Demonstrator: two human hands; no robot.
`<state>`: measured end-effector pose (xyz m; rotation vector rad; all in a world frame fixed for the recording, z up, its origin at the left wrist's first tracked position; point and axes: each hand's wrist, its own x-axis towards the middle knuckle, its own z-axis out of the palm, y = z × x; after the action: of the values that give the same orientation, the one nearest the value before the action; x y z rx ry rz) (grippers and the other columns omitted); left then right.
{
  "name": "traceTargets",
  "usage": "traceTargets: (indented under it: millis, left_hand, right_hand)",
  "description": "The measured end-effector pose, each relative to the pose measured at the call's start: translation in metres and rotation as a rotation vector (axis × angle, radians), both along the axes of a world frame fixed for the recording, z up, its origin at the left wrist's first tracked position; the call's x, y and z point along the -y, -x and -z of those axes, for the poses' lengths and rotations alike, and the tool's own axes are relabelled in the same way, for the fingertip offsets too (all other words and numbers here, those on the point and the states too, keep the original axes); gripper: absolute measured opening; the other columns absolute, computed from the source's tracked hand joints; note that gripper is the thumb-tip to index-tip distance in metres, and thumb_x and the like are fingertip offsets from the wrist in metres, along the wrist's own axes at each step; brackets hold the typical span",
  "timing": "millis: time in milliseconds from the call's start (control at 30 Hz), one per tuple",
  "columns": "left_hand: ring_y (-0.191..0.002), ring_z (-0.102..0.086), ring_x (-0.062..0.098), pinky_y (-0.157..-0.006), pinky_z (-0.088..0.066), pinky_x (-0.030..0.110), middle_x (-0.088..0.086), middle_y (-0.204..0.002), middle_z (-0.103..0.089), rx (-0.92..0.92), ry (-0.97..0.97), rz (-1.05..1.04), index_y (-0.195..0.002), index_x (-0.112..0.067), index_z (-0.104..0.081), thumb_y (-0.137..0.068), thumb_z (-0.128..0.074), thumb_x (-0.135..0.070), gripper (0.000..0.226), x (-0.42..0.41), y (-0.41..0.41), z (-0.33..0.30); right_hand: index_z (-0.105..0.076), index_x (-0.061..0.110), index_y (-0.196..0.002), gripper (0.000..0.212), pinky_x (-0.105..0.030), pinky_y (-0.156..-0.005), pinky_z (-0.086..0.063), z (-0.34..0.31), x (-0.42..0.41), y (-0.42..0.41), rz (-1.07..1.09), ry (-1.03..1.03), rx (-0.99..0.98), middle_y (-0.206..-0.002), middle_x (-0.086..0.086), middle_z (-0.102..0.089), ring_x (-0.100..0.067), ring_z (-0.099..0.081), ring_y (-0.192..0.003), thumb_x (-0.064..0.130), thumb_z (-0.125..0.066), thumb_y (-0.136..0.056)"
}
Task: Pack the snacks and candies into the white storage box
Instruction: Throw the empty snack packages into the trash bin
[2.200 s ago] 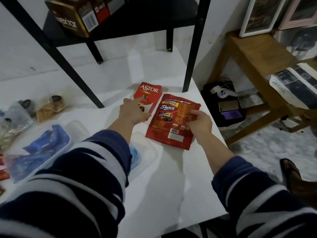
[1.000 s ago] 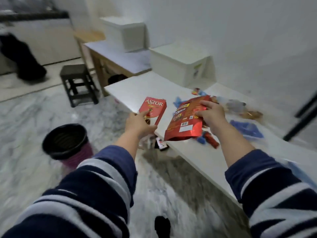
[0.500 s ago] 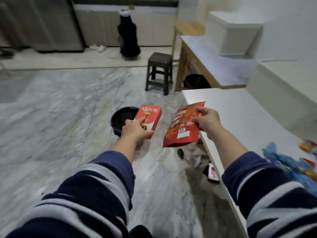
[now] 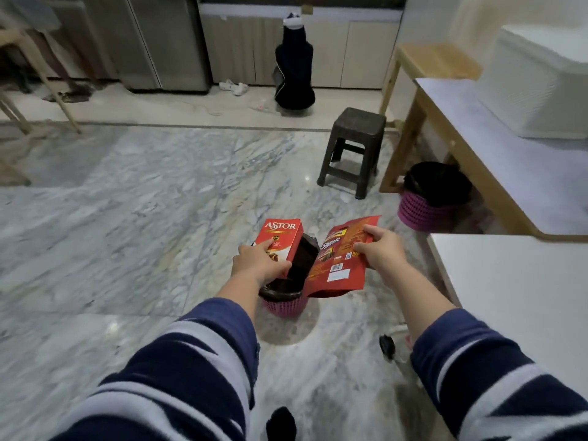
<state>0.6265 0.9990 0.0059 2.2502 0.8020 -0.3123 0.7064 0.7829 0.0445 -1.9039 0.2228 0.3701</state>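
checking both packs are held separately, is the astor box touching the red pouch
Apart. The head view shows a dark gap between the astor box and the red pouch.

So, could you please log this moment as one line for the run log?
left hand: holds Astor box | right hand: holds red pouch | both above lined pink bin | white storage box: on far table

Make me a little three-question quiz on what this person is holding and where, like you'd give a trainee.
1. True or false: the left hand holds the red Astor box.
2. What does the right hand hold? A) a blue wrapper B) a red snack pouch C) a white lid
3. Fill in: both packs are held above a pink ____ lined with a black bag, standing on the floor.

Key: 1 true; 2 B; 3 bin
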Motion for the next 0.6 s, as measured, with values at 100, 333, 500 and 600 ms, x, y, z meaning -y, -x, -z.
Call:
traceTargets:
  millis: [100,333,500,600]
  left_hand:
    - [-0.123,-0.048,0.029,-0.102,-0.045,0.041,0.007,-0.139,-0.038,-0.035,0.023,-0.018,-0.141,-0.044,-0.037,-0.061,-0.067,-0.059,0.087,-0.019,-0.035,0.011]
    - [-0.123,-0.049,0.031,-0.102,-0.045,0.041,0.008,-0.14,-0.038,-0.154,0.075,-0.067,-0.142,-0.043,-0.037,-0.06,-0.067,-0.062,0.089,-0.053,-0.116,0.061]
    - [-0.125,-0.047,0.032,-0.102,-0.045,0.042,0.009,-0.141,-0.036,-0.269,0.113,-0.122,-0.142,-0.042,-0.038,-0.065,-0.068,-0.062,0.085,-0.071,-0.168,0.116]
    - [-0.126,-0.047,0.031,-0.104,-0.044,0.042,0.008,-0.143,-0.037,-0.307,0.156,-0.128,-0.142,-0.042,-0.038,-0.065,-0.069,-0.062,0.085,-0.075,-0.192,0.162]
  right_hand:
    - [-0.05,0.017,-0.138,0.058,-0.029,-0.07,-0.054,0.013,-0.027,-0.037,-0.019,0.032,-0.017,-0.134,-0.011,-0.055,-0.02,-0.059,-0.089,0.002,-0.067,-0.085]
    - [-0.061,0.018,-0.123,0.047,-0.044,-0.084,-0.058,0.066,-0.082,-0.124,-0.099,0.112,-0.074,-0.121,-0.01,-0.064,-0.026,-0.067,-0.097,0.002,-0.071,-0.08]
    - [-0.06,0.017,-0.123,0.042,-0.034,-0.083,-0.057,0.122,-0.113,-0.18,-0.178,0.217,-0.134,-0.12,-0.007,-0.063,-0.022,-0.064,-0.096,0.006,-0.069,-0.084]
    - [-0.058,0.015,-0.126,0.043,-0.03,-0.085,-0.054,0.168,-0.129,-0.2,-0.227,0.285,-0.168,-0.124,-0.008,-0.062,-0.023,-0.064,-0.105,0.006,-0.067,-0.085]
